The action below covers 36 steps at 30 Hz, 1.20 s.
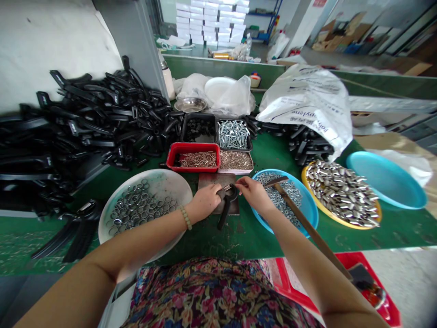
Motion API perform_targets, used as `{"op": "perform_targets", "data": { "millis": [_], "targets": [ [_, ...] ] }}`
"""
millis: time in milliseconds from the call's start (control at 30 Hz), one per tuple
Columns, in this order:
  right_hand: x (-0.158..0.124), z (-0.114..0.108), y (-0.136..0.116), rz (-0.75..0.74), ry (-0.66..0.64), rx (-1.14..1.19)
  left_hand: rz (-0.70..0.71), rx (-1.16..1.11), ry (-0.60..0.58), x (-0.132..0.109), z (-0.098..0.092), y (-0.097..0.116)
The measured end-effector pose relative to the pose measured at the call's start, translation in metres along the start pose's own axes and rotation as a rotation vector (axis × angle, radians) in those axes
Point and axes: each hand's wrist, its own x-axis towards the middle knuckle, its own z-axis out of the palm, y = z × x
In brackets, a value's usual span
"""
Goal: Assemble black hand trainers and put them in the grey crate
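Observation:
A small black plastic part (224, 216) with a metal spring-like piece at its top stands over a flat metal plate (209, 180) at the centre of the bench. My left hand (205, 200) grips its left side with closed fingers. On the other side, the fingertips of my right hand (254, 193) are pinched together at the top of the part; whatever they hold is too small to make out. Just right of my right hand, a hammer (297, 212) rests across a blue tray of small metal pieces (316, 214).
Left lie a white tray of metal rings (186, 182) and a heap of black handles (112, 109). Behind are a red box of pins (193, 170) and a box of screws (234, 134). Right are a yellow tray of metal parts (341, 222) and a white sack (307, 95).

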Motion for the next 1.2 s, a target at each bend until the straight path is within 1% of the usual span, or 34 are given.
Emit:
{"op": "perform_targets", "data": {
  "millis": [67, 133, 333, 433, 633, 800, 967, 1200],
  "targets": [
    [0.002, 0.004, 0.000, -0.071, 0.003, -0.064, 0.003, -0.029, -0.002, -0.005, -0.001, 0.001],
    [0.005, 0.009, 0.002, -0.111, 0.005, -0.084, -0.010, -0.063, 0.014, -0.009, -0.001, 0.003],
    [0.015, 0.017, 0.009, -0.101, 0.020, -0.078, -0.062, -0.145, 0.081, -0.020, 0.003, 0.010],
    [0.018, 0.018, 0.010, -0.107, 0.016, -0.089, -0.082, -0.141, 0.102, -0.021, 0.006, 0.013],
    [0.018, 0.021, 0.012, -0.167, -0.011, -0.143, -0.086, -0.144, 0.114, -0.021, 0.009, 0.013],
    [0.018, 0.023, 0.011, -0.194, 0.004, -0.214, -0.100, -0.128, 0.109, -0.022, 0.010, 0.013],
    [0.020, 0.023, 0.011, -0.238, 0.001, -0.318, -0.095, -0.123, 0.110, -0.022, 0.010, 0.013],
    [0.012, 0.029, 0.008, -0.333, -0.062, -0.510, -0.102, -0.126, 0.121, -0.022, 0.011, 0.013]
  ]
}}
